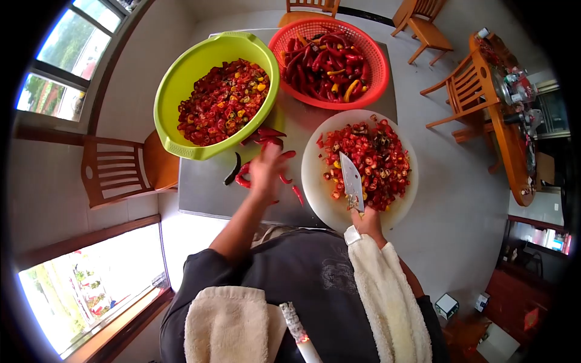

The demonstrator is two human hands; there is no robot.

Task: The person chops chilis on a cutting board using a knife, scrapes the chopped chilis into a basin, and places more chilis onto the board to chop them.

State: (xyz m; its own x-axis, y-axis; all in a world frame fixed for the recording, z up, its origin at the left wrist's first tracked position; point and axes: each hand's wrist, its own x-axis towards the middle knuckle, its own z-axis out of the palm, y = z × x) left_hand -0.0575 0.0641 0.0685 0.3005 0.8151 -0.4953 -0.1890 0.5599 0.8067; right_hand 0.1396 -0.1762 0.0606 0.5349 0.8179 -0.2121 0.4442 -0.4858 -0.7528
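Observation:
My right hand (367, 222) is wrapped round the handle of a cleaver (352, 175), whose broad blade points away from me over a round white cutting board (316, 181). Chopped red chili peppers (378, 160), with a few yellow pieces, are heaped on the board beside the blade. My left hand (264, 172) is over the table among loose whole red chili peppers (296, 195); motion smears its fingers, so their grip is unclear. Several red chilies (269, 133) lie at its fingertips, and a dark green chili (233, 169) lies to its left.
A green basin (166, 118) of chopped chilies stands back left on the grey table (206, 193). Behind the board is a red basket (380, 66) of whole chilies. A wooden chair (118, 166) stands left. A lit cigarette (299, 333) and towel (227, 323) show near the camera.

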